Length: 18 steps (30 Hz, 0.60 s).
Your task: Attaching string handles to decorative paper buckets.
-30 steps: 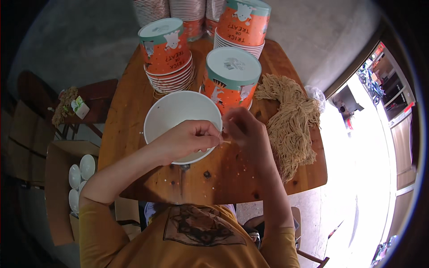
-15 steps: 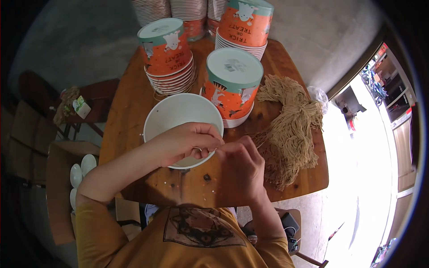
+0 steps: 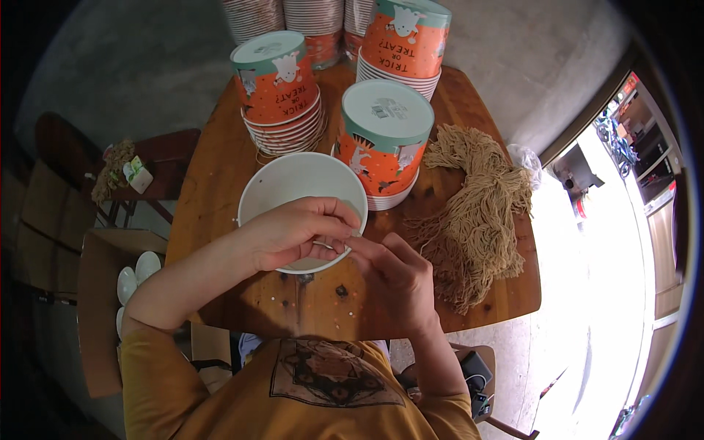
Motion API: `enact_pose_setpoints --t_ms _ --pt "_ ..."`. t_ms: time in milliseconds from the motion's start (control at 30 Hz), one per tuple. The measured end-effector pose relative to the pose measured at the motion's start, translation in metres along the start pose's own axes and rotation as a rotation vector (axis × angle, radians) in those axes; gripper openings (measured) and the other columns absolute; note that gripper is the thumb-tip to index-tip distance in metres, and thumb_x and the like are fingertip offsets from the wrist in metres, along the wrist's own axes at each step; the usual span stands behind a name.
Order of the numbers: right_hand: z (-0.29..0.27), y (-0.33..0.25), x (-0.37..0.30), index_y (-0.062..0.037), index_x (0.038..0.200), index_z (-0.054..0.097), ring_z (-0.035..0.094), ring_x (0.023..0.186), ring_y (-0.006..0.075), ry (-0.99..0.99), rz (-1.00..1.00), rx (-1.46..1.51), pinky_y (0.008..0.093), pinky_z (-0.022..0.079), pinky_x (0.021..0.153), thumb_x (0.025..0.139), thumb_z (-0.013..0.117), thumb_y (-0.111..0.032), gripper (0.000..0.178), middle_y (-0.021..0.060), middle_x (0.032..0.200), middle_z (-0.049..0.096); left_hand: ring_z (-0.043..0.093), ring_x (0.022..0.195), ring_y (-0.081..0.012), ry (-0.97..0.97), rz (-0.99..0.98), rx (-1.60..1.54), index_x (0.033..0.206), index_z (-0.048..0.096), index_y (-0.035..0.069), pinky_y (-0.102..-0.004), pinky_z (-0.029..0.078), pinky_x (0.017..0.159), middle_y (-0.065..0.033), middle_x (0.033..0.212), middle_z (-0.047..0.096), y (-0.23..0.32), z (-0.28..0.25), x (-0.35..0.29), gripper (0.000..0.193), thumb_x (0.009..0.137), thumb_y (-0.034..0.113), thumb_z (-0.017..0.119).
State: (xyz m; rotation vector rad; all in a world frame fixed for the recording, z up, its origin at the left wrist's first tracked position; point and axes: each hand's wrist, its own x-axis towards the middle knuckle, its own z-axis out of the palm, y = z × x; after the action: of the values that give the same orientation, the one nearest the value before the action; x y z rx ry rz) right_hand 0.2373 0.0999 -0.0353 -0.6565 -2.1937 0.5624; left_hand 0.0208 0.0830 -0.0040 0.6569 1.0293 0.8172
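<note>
A paper bucket [image 3: 282, 187] with a plain white inside stands mouth up on the wooden table in front of me. My left hand [image 3: 304, 229] reaches across its near side, fingers curled and pinched at the right part of the rim. Against those fingertips, my right hand [image 3: 396, 275] pinches with thumb and forefinger. A thin pale strand seems to show between the fingers, but what they grip is too small to make out. To the right of my right hand lies a bundle of tan cords [image 3: 480, 213], with loose ends trailing toward it.
Upside-down orange and green buckets are stacked right behind [image 3: 385, 147], at left [image 3: 275, 88] and farther back [image 3: 403, 44]. More wrapped stacks [image 3: 314, 26] stand at the far edge. A cardboard box [image 3: 103, 308] with white round pieces is at lower left, near a dark red stool [image 3: 169, 158].
My hands have drawn closer together, and the right fingertips have shifted slightly up and left against the left ones. The whole view has shifted a little. Bucket and cords stay put.
</note>
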Motion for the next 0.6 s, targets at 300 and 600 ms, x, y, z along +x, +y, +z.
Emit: enact_pose_setpoints --t_ms 300,600 --pt "-0.001 0.006 0.001 -0.0160 0.123 0.062 0.060 0.067 0.0228 -0.078 -0.014 0.056 0.0346 0.052 0.060 0.082 0.063 0.000 0.044 0.0045 0.077 0.054 0.061 0.085 -0.0082 0.017 0.018 0.002 0.103 0.060 0.007 -0.0230 0.052 0.077 -0.0013 0.098 0.060 0.001 0.001 -0.004 0.012 0.092 0.005 0.062" --pt "0.009 0.011 0.004 -0.0063 0.103 0.062 0.057 0.062 0.0150 0.100 0.246 0.276 0.0270 0.049 0.060 0.084 0.073 -0.007 0.022 0.0047 0.086 0.062 0.062 0.088 -0.0208 0.192 0.636 0.938 0.103 0.054 0.005 -0.0350 0.051 0.074 -0.0080 0.098 0.056 -0.011 0.020 -0.011 0.019 0.087 0.004 0.065"
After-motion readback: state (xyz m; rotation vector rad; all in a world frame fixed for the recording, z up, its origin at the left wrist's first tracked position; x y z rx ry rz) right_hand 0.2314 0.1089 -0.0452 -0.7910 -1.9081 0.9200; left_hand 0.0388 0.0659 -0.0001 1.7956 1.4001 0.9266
